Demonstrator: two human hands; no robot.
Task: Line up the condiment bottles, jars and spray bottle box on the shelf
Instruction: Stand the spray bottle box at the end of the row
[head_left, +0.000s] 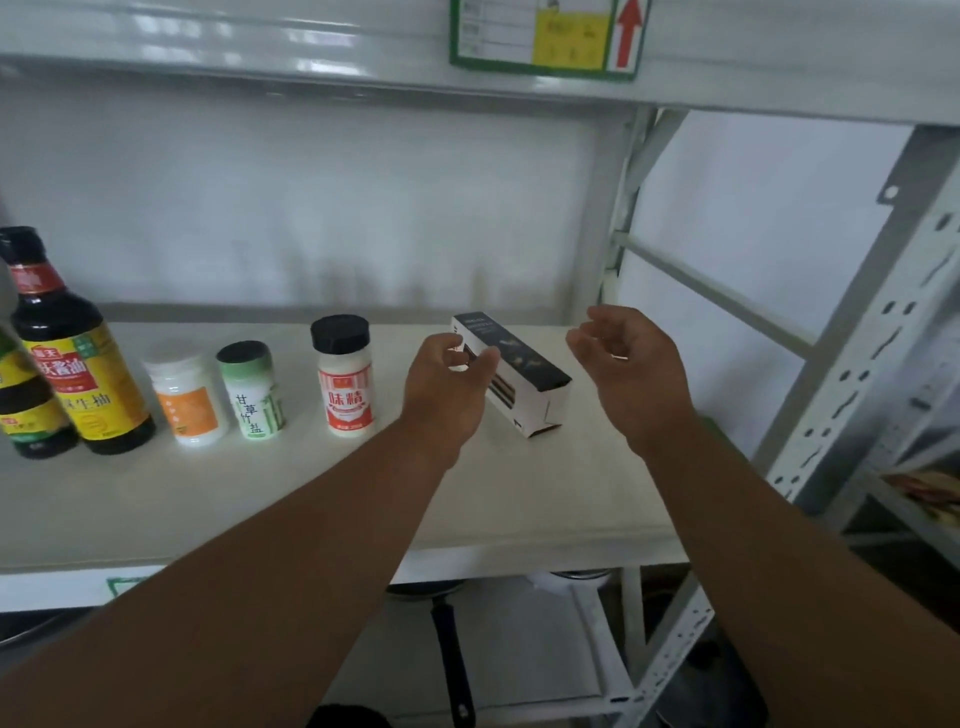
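standing in a row on the shelf (519, 499): two soy sauce bottles (78, 358), three seasoning jars (249, 392), left hand (447, 389) hovering fingers spread, touching nothing, spray bottle box (524, 382) lying flat, askew, right hand (631, 366) hovering loosely curled, empty

On the white shelf (311, 493) stand two dark glass sauce bottles (78, 364) (26, 405) and three white plastic jars (188, 400) (252, 389) (345, 376). There is one black-and-white cardboard box (519, 384). Two bare hands (447, 384) (631, 364) are visible.
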